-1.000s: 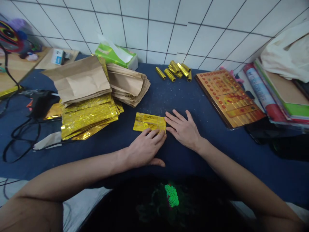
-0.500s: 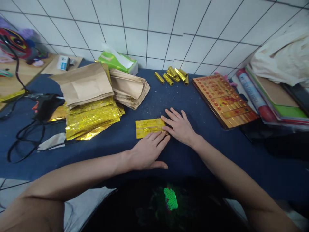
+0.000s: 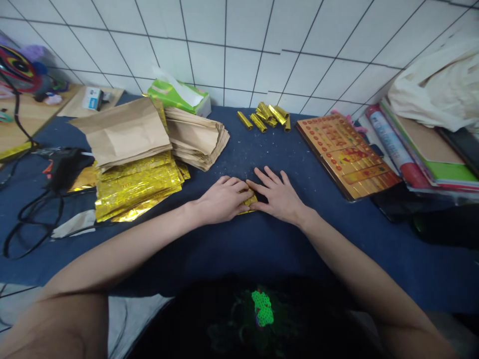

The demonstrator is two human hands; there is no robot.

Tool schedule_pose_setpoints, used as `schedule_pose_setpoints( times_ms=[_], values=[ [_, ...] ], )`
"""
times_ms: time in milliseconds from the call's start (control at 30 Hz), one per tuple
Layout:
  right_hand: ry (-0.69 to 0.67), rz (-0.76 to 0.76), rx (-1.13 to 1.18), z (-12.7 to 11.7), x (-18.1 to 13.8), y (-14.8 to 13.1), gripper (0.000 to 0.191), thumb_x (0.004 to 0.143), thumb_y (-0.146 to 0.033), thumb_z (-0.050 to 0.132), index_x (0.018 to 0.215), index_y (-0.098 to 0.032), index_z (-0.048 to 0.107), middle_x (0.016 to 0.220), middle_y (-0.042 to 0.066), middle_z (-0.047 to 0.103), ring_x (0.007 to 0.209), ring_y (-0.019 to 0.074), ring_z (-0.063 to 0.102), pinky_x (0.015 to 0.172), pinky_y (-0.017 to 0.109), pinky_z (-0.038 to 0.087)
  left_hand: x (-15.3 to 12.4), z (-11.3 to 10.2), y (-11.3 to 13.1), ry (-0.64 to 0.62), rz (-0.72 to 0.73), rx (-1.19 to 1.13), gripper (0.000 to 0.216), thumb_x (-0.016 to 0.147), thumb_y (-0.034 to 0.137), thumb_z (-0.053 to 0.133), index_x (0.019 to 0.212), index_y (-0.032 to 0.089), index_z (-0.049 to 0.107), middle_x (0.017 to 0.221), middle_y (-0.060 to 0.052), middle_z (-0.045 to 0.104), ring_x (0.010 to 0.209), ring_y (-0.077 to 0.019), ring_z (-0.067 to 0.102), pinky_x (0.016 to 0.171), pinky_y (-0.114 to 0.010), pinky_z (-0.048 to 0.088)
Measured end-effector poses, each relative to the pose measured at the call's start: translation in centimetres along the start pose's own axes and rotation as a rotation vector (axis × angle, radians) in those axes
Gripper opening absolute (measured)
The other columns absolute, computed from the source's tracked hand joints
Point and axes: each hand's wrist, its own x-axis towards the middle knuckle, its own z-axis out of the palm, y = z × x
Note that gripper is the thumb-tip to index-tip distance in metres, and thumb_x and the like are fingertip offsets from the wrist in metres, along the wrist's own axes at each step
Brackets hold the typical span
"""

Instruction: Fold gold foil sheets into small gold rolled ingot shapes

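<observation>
A small sheet of gold foil paper (image 3: 250,200) lies on the blue cloth in front of me, mostly hidden beneath my fingers. My left hand (image 3: 223,200) covers its left part, fingers bent close together over it and the thumb near the lower edge. At the right end, my right hand (image 3: 279,197) rests with its fingers spread. Its index finger and thumb touch the paper's edge. Beyond both hands, several rolled gold foil tubes (image 3: 272,114) lie near the wall.
Gold foil sheets (image 3: 140,185) and brown paper (image 3: 127,132) are stacked at left, beside a black glue gun (image 3: 66,167) with its cable. A green tissue pack (image 3: 179,94) stands behind. An orange-gold box (image 3: 346,152) and a pile of folders (image 3: 430,144) sit at right.
My left hand has moved up over the gold foil paper, its fingers bending and its thumb drawing in, so less of the sheet shows. My right hand stays at the sheet's right end.
</observation>
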Motion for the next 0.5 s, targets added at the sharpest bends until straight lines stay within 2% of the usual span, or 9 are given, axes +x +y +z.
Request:
schedule_pose_setpoints(
  times_ms=[200, 367, 433, 500],
  values=[
    [-0.051, 0.000, 0.036, -0.11, -0.11, 0.04, 0.084, 0.072, -0.075, 0.039, 0.140, -0.026, 0.032, 0.151, 0.011, 0.018, 0.138, 0.0351, 0.013, 0.102, 0.066, 0.017, -0.13, 0.97, -0.13, -0.017, 0.002, 0.099, 0.040, 0.091, 0.042, 0.038, 0.123, 0.021, 0.049, 0.117, -0.007, 0.053, 0.107, -0.0242, 0.046, 0.089, -0.038, 0.033],
    [-0.029, 0.009, 0.068, 0.08, -0.16, 0.13, 0.084, 0.071, -0.074, 0.044, 0.139, -0.027, 0.032, 0.151, 0.011, 0.019, 0.138, 0.0351, 0.014, 0.102, 0.066, 0.017, -0.13, 0.68, 0.30, -0.024, -0.010, 0.117, 0.042, 0.091, 0.047, 0.033, 0.121, 0.021, 0.049, 0.116, -0.008, 0.053, 0.104, -0.0234, 0.047, 0.086, -0.037, 0.033],
    [0.005, 0.013, 0.099, -0.03, -0.43, 0.04, 0.082, 0.072, -0.071, 0.046, 0.139, -0.025, 0.033, 0.150, 0.011, 0.022, 0.137, 0.0343, 0.017, 0.102, 0.065, 0.020, 0.00, 0.54, 0.50, -0.024, -0.021, 0.146, 0.039, 0.092, 0.042, 0.034, 0.120, 0.020, 0.049, 0.111, -0.008, 0.054, 0.101, -0.0229, 0.048, 0.082, -0.035, 0.034],
    [0.081, 0.019, 0.134, -0.33, -0.86, -0.22, 0.071, 0.078, -0.063, 0.046, 0.137, -0.023, 0.038, 0.147, 0.011, 0.029, 0.136, 0.0312, 0.022, 0.103, 0.061, 0.023, 0.10, 0.44, 0.65, -0.015, -0.048, 0.195, 0.034, 0.092, 0.036, 0.034, 0.116, 0.018, 0.051, 0.104, -0.008, 0.055, 0.095, -0.0224, 0.050, 0.076, -0.035, 0.034]
  ],
)
